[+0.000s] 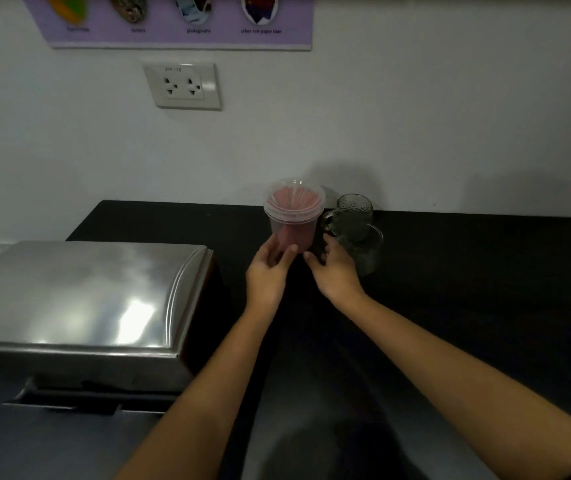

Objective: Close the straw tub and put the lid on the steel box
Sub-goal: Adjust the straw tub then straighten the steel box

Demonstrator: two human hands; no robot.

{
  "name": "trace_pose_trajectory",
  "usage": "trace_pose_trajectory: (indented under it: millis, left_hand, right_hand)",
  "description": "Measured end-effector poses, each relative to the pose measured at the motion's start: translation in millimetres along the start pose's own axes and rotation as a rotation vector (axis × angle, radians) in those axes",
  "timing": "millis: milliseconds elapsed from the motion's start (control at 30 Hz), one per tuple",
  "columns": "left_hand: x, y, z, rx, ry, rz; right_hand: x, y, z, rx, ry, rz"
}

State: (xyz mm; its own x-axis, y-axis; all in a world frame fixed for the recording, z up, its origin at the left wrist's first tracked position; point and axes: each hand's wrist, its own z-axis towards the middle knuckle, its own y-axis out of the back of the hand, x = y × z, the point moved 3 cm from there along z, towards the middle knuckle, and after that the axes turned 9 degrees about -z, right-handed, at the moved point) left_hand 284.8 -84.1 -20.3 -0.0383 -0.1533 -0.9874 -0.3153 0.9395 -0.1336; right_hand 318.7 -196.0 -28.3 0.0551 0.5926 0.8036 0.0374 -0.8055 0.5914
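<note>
The straw tub [294, 223] is a clear plastic cup full of pink straws, standing upright on the black counter [467, 271] near the wall. Its clear lid [293, 199] sits on the rim. My left hand [268, 271] wraps the tub's lower part, thumb and fingers against its base. Just to the right of the tub's base is my right hand [334, 268], fingers apart; whether it touches the tub is unclear. The steel box [80, 351] stands at the left, with its shiny domed lid [80, 289] resting on top.
Two glass mugs [356, 230] stand directly right of the tub, close to my right hand. A wall socket [183, 86] and a purple poster [180, 19] are on the white wall behind. The counter stretches away to the right.
</note>
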Motion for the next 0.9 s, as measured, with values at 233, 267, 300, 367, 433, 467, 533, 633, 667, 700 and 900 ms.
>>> trace_pose_trajectory:
  millis: [233, 267, 300, 367, 433, 467, 533, 633, 667, 700, 900]
  left_hand:
    - [-6, 10, -50, 0.120, -0.058, 0.130]
    - [-7, 11, -57, 0.139, -0.066, 0.134]
    - [-8, 12, -65, 0.157, -0.073, 0.137]
    - [-7, 15, -79, 0.191, -0.076, 0.146]
    - [-4, 18, -92, 0.225, -0.070, 0.161]
    - [-3, 20, -98, 0.243, -0.067, 0.167]
    - [0, 25, -109, 0.272, -0.064, 0.188]
    - [6, 36, -124, 0.312, -0.114, 0.280]
    - [8, 41, -128, 0.330, -0.138, 0.304]
    - [9, 45, -133, 0.346, -0.153, 0.313]
    - [14, 86, -156, 0.467, -0.180, 0.345]
  right_hand:
    - [-8, 36, -52, -0.066, 0.012, -0.010]
    - [-9, 39, -59, -0.065, 0.011, -0.013]
    - [-10, 41, -65, -0.063, 0.006, -0.018]
    - [-13, 44, -76, -0.054, -0.004, -0.024]
    - [-16, 46, -89, -0.038, -0.016, -0.024]
    - [-17, 46, -95, -0.029, -0.022, -0.024]
    - [-20, 46, -107, -0.022, -0.040, -0.023]
    - [-26, 44, -125, -0.013, -0.078, -0.034]
    - [-28, 43, -132, -0.013, -0.086, -0.047]
    - [-30, 41, -139, -0.017, -0.093, -0.066]
    - [-26, 26, -184, -0.096, -0.168, -0.094]
